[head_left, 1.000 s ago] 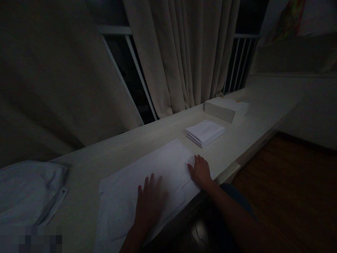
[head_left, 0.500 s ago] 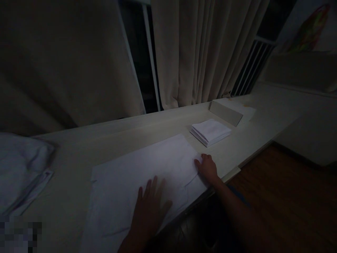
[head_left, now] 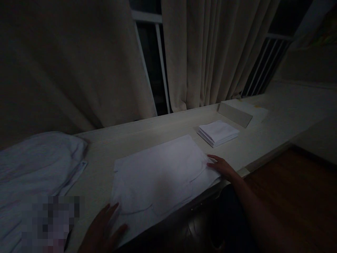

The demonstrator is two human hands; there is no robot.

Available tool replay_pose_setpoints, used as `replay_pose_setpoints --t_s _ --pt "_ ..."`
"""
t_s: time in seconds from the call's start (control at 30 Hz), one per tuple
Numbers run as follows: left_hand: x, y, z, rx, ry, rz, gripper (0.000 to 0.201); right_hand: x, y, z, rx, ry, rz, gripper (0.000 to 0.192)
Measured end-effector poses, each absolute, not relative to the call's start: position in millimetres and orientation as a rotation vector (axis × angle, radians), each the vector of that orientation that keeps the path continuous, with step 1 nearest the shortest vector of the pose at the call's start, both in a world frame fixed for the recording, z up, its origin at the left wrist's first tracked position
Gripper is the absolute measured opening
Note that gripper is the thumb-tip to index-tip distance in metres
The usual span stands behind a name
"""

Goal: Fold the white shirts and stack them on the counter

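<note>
Dim lighting throughout; detail limited.

White cloth (head_left: 160, 172) lies spread flat on the table (head_left: 126, 137), near its front edge, roughly rectangular, with faint curved seams or creases showing on the near half. Its near right corner reaches the table edge.

Left hand (head_left: 101, 232) rests at the cloth's near left corner, palm down, fingers (head_left: 112, 209) spread and flat, released, not gripping. Thumb lies on the cloth's lower edge; the rest of the hand sits on the bare table just beside the cloth.

Right hand (head_left: 222, 167) lies at the cloth's right edge, palm down, fingers (head_left: 212, 162) extended and touching the fabric. Open, nothing clasped. Forearm runs back off the table toward lower right.

Folded white stack (head_left: 218, 133) sits on the table beyond the right hand, apart from the spread cloth. Behind it, a pale box (head_left: 234, 112) with something flat and white beside it; cannot tell what.

At far left, a heap of pale fabric (head_left: 34, 165) lies on the table, well apart from the cloth.

Curtains (head_left: 205, 56) hang behind the table, with window bars (head_left: 160, 59) visible in the gap. Dark wooden floor (head_left: 295, 189) at lower right.
</note>
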State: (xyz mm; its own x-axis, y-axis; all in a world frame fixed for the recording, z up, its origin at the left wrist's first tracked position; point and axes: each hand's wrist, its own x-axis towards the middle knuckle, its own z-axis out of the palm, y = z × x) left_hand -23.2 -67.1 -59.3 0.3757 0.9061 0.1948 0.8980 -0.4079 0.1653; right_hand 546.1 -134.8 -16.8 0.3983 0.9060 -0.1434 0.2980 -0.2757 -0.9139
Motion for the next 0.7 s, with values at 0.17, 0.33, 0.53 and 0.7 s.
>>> replay_pose_setpoints --t_s 0.17,0.33,0.53,0.7 --pt "-15.1 -107.8 -62.3 2.766 1.603 0.101 0.084 543.7 -145.1 -14.6 -1.595 -1.172 0.993 0.06" --pt "9.6 -108.9 -40.6 2.725 1.695 -0.12 0.084 538.9 -149.4 -18.0 -1.568 -1.175 1.078 0.043" --pt "-6.5 -116.8 -42.1 2.822 1.652 -0.132 0.09 537.5 -154.9 -16.4 -1.673 -1.151 1.037 0.031" --pt "-33.5 -123.3 -48.6 2.965 1.455 0.052 0.087 544.5 -188.6 -8.6 -1.613 -1.158 1.239 0.038"
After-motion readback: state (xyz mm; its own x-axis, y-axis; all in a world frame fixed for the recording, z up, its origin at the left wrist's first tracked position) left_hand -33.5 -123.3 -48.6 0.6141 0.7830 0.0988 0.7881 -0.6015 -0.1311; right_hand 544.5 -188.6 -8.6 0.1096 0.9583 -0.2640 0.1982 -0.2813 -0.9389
